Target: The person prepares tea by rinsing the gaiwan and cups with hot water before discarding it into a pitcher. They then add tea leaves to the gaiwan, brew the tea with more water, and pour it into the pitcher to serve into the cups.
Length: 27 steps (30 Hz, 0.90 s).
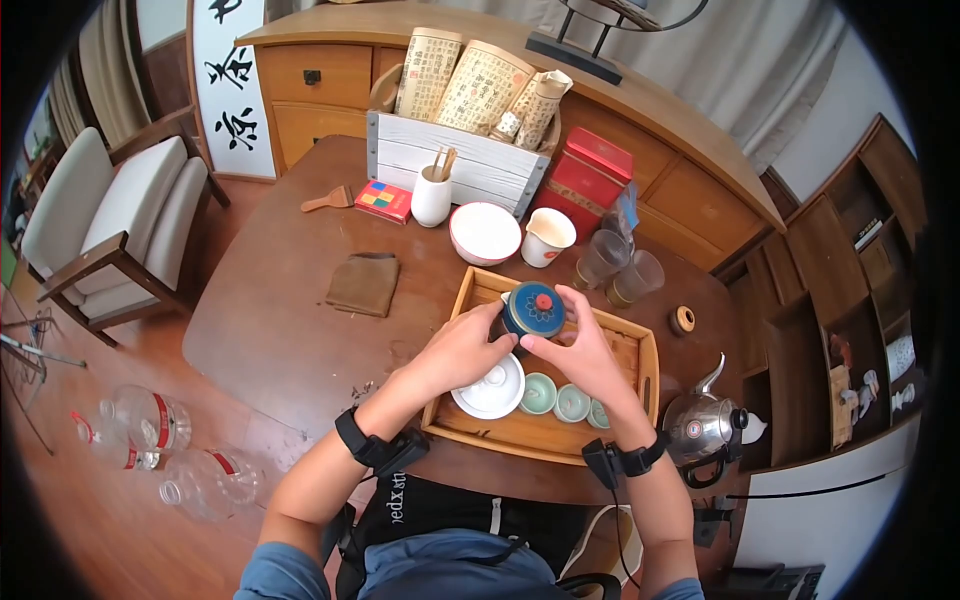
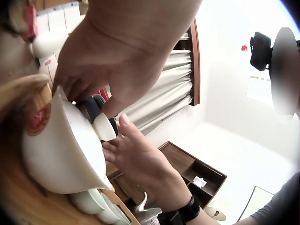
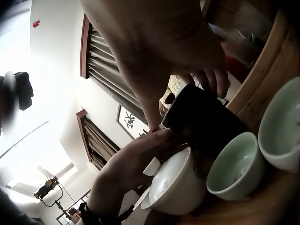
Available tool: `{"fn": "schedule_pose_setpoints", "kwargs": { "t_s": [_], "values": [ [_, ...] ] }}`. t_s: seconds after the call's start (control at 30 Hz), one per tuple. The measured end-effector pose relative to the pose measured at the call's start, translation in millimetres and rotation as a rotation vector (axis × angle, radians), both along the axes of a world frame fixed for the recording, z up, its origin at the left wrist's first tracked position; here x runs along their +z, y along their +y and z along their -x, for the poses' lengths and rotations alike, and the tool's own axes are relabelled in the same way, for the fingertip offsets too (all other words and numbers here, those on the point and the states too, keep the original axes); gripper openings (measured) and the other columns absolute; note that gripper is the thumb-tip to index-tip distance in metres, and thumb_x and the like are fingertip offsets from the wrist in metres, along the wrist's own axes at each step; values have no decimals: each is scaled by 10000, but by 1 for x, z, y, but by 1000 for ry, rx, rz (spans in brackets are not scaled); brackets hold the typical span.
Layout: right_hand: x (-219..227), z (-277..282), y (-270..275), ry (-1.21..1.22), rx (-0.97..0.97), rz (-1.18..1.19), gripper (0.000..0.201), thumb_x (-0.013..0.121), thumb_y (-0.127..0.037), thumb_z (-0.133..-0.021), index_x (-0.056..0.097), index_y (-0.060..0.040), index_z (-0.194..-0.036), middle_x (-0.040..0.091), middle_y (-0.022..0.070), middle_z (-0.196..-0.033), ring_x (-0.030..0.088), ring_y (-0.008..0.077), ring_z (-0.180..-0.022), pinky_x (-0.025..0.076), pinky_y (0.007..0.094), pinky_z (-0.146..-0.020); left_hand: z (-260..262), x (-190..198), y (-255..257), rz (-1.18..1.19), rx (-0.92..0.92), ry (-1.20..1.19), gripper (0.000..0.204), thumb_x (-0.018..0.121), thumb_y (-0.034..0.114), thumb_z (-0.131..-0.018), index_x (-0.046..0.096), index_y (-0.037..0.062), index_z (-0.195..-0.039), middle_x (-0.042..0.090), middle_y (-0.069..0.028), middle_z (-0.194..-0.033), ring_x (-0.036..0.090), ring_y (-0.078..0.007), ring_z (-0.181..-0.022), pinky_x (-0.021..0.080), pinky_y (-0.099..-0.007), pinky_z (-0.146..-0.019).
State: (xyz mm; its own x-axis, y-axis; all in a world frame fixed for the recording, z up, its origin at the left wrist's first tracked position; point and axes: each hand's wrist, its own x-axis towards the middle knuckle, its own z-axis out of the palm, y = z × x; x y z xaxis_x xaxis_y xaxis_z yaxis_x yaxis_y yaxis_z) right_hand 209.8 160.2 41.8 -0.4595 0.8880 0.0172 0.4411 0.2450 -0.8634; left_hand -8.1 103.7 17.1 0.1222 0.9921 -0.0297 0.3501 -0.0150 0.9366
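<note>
A round blue lidded pot [image 1: 538, 318] with a red knob and a flower pattern on its lid is held over the tray's middle; in the right wrist view the pot [image 3: 201, 119] looks almost black. My left hand [image 1: 465, 348] grips its left side, fingers mostly hidden. From the right, my right hand [image 1: 588, 350] curves round it, thumb at the near edge and fingers at the far side. Just below the left hand is a white lidded bowl [image 1: 488, 392]. Beside it stand several pale green cups [image 1: 538, 394] in a row. Under them lies a wooden tray [image 1: 500, 435].
Beyond the tray stand a white bowl [image 1: 485, 233], a white pitcher [image 1: 549, 238], clear cups [image 1: 603, 258] and a red tin [image 1: 587, 180]. A folded brown cloth [image 1: 363, 284] lies left. At right are a steel kettle [image 1: 697, 425] and a small round wooden object [image 1: 682, 320].
</note>
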Motion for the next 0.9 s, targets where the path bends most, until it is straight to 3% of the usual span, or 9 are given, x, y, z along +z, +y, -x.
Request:
{"fn": "schedule_pose_setpoints", "kwargs": {
  "t_s": [0.3, 0.53, 0.7, 0.8, 0.9],
  "values": [
    [-12, 2, 2, 152, -10, 52, 902, 923, -274, -857, 420, -6, -1556, 586, 160, -1442, 591, 224, -1303, 497, 366, -1094, -3, -9, -2, -74, 45, 58, 643, 690, 288, -998, 510, -28, -1529, 725, -257, -1251, 712, -346, -1175, 533, -426, -1009],
    [-33, 5, 11, 213, 66, 77, 864, 946, -173, -812, 458, -2, -1504, 604, 131, -1416, 606, 195, -1284, 494, 354, -1113, -5, -23, 5, -99, 33, -1, 546, 572, 166, -1019, 504, 8, -1537, 731, -246, -1230, 711, -363, -1161, 534, -435, -996],
    [-31, 7, 13, 262, 41, 120, 823, 962, -127, -778, 508, -5, -1453, 645, 92, -1351, 621, 178, -1256, 503, 346, -1102, -8, -11, 4, -80, 49, 15, 533, 516, 127, -1021, 500, 12, -1542, 724, -249, -1242, 705, -377, -1168, 531, -431, -1006],
    [-20, 7, 9, 316, 31, 73, 810, 965, -126, -774, 528, -8, -1446, 659, 95, -1339, 638, 184, -1239, 510, 347, -1093, -11, 9, -4, -59, 74, 26, 538, 520, 116, -1017, 494, -9, -1539, 725, -246, -1254, 707, -381, -1178, 534, -429, -1021],
    [-3, 1, 2, 319, 5, -6, 838, 971, -145, -767, 523, -15, -1465, 656, 100, -1359, 629, 189, -1260, 495, 356, -1107, -16, 18, -9, -180, 73, -98, 553, 581, 136, -1013, 493, -41, -1529, 686, -251, -1342, 662, -392, -1258, 501, -440, -1087]
  ]
}}
